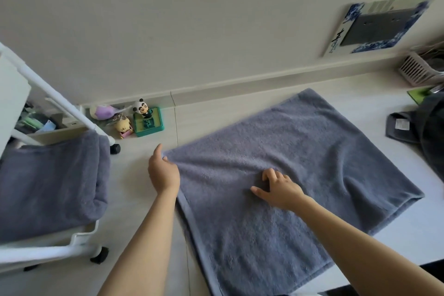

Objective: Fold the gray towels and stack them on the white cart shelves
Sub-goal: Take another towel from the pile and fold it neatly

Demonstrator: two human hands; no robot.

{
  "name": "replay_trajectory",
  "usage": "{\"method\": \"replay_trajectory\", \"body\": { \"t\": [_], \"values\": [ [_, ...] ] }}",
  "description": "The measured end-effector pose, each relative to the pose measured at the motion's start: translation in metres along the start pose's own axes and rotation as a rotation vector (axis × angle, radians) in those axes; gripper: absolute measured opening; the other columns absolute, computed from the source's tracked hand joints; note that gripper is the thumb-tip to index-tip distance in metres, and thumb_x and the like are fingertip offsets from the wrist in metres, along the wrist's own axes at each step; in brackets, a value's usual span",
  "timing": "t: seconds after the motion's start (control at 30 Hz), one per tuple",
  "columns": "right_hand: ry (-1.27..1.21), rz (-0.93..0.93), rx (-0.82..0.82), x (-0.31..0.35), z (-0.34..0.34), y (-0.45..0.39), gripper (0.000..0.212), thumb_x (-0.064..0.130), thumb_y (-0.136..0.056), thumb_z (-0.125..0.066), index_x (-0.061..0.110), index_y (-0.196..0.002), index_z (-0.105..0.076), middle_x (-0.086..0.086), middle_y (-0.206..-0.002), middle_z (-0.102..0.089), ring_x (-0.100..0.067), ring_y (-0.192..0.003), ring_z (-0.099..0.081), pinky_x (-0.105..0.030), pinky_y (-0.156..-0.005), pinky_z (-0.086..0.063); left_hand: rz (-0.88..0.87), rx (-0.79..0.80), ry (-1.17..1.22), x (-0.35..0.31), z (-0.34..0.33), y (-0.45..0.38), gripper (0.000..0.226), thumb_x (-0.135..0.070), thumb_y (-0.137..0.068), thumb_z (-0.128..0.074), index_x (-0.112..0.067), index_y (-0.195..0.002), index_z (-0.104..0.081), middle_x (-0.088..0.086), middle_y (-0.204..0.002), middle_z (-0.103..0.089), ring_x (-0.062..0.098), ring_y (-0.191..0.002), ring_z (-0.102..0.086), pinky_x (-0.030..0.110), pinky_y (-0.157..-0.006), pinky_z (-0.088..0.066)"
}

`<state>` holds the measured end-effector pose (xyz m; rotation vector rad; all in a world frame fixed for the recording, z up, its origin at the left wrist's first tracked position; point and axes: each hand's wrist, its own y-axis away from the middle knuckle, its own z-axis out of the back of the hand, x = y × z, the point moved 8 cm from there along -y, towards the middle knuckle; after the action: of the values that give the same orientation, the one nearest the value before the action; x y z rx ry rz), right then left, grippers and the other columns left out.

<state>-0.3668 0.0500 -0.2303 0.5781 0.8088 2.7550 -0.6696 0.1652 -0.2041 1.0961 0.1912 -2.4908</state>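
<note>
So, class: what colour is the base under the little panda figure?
Green, seen in the head view: the panda figure stands on a green base.

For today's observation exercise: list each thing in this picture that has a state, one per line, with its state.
Towel: spread flat on the table, not yet fully folded.
Left hand: pinches the towel's corner.
Right hand: fingers curled, bunching the towel's middle.
Folded towel: lying on the cart.

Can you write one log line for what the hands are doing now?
left hand: pinches towel corner | right hand: grips gray towel middle | cart: holds folded towel
</note>
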Motion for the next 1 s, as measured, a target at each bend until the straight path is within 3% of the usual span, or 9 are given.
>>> {"method": "replay_trajectory", "body": {
  "t": [0.13, 0.23, 0.37, 0.43, 0.5, 0.6, 0.73, 0.87, 1.0],
  "values": [
    [0.028, -0.013, -0.020, -0.001, -0.001, 0.002, 0.058, 0.069, -0.083, -0.045, 0.024, -0.119, -0.036, 0.002, -0.132, -0.042, -0.021, -0.123, -0.039, -0.036, -0.093, -0.042, -0.096, 0.083, -0.229, -0.006, -0.019, 0.006, 0.054, -0.007, -0.094, -0.049, -0.012, -0.145, -0.034, 0.021, -0.136, -0.039, 0.037, -0.122, -0.040, 0.044, -0.100, -0.034],
    [0.129, -0.013, -0.087, 0.002, 0.001, 0.005, 0.062, 0.071, -0.082, -0.043, 0.023, -0.120, -0.036, -0.001, -0.130, -0.043, -0.022, -0.121, -0.041, -0.036, -0.092, -0.044, -0.429, 0.135, -0.450, -0.038, -0.039, 0.035, 0.054, -0.019, -0.086, -0.057, -0.013, -0.138, -0.045, 0.022, -0.144, -0.037, 0.041, -0.127, -0.039, 0.055, -0.106, -0.027],
    [0.311, 0.038, -0.358, 0.016, -0.001, 0.019, 0.055, 0.063, -0.088, -0.034, 0.019, -0.116, -0.048, -0.006, -0.111, -0.052, -0.028, -0.104, -0.053, -0.038, -0.086, -0.043, -0.811, 0.445, -0.650, -0.040, -0.092, 0.113, 0.058, -0.046, -0.085, -0.038, -0.019, -0.135, -0.052, 0.016, -0.147, -0.039, 0.039, -0.133, -0.040, 0.065, -0.105, -0.023],
    [0.285, 0.140, -0.421, 0.022, -0.015, 0.030, 0.050, 0.056, -0.085, -0.035, 0.019, -0.110, -0.059, -0.007, -0.105, -0.057, -0.032, -0.095, -0.060, -0.040, -0.085, -0.041, -0.784, 0.479, -0.731, -0.025, -0.096, 0.122, 0.064, -0.053, -0.085, -0.035, -0.023, -0.141, -0.043, 0.011, -0.149, -0.037, 0.039, -0.135, -0.036, 0.063, -0.108, -0.019],
    [0.264, 0.200, -0.420, 0.006, -0.028, 0.035, 0.055, 0.057, -0.087, -0.034, 0.027, -0.128, -0.054, -0.007, -0.129, -0.056, -0.034, -0.118, -0.053, -0.043, -0.103, -0.028, -0.771, 0.446, -0.761, -0.015, -0.090, 0.117, 0.066, -0.057, -0.086, -0.033, -0.027, -0.145, -0.034, 0.008, -0.152, -0.032, 0.038, -0.138, -0.031, 0.062, -0.108, -0.012],
    [0.185, -0.028, -0.448, -0.063, -0.013, 0.041, 0.069, 0.067, -0.087, -0.013, 0.035, -0.146, -0.027, -0.001, -0.154, -0.027, -0.025, -0.143, -0.020, -0.040, -0.116, -0.002, -0.779, 0.446, -0.783, -0.008, -0.084, 0.111, 0.067, -0.059, -0.087, -0.029, -0.029, -0.147, -0.028, 0.004, -0.155, -0.026, 0.036, -0.140, -0.027, 0.062, -0.109, -0.012],
    [0.136, -0.250, -0.474, -0.112, 0.013, 0.043, 0.074, 0.063, -0.083, -0.002, 0.033, -0.149, -0.014, -0.002, -0.159, -0.007, -0.023, -0.146, 0.000, -0.039, -0.117, 0.009, -0.620, 0.469, -0.770, -0.027, -0.084, 0.119, 0.074, -0.050, -0.081, -0.017, -0.022, -0.150, -0.021, 0.010, -0.159, -0.009, 0.035, -0.145, -0.006, 0.059, -0.112, 0.003],
    [0.178, 0.079, -0.500, -0.046, 0.007, 0.024, 0.058, 0.047, -0.091, -0.025, 0.024, -0.141, -0.041, -0.008, -0.151, -0.033, -0.028, -0.141, -0.026, -0.034, -0.114, 0.004, -0.589, 0.408, -0.595, -0.071, -0.110, 0.166, 0.069, -0.040, -0.079, -0.033, -0.008, -0.138, -0.046, 0.022, -0.149, -0.032, 0.041, -0.138, -0.029, 0.059, -0.111, -0.012],
    [0.198, 0.148, -0.423, -0.059, 0.004, 0.014, 0.058, 0.049, -0.094, -0.014, 0.028, -0.147, -0.025, 0.000, -0.155, -0.021, -0.019, -0.144, -0.011, -0.032, -0.115, 0.010, -0.640, 0.403, -0.728, -0.065, -0.129, 0.187, 0.067, -0.053, -0.084, -0.035, -0.021, -0.143, -0.040, 0.014, -0.150, -0.035, 0.040, -0.136, -0.032, 0.062, -0.109, -0.012]
  ]
}}
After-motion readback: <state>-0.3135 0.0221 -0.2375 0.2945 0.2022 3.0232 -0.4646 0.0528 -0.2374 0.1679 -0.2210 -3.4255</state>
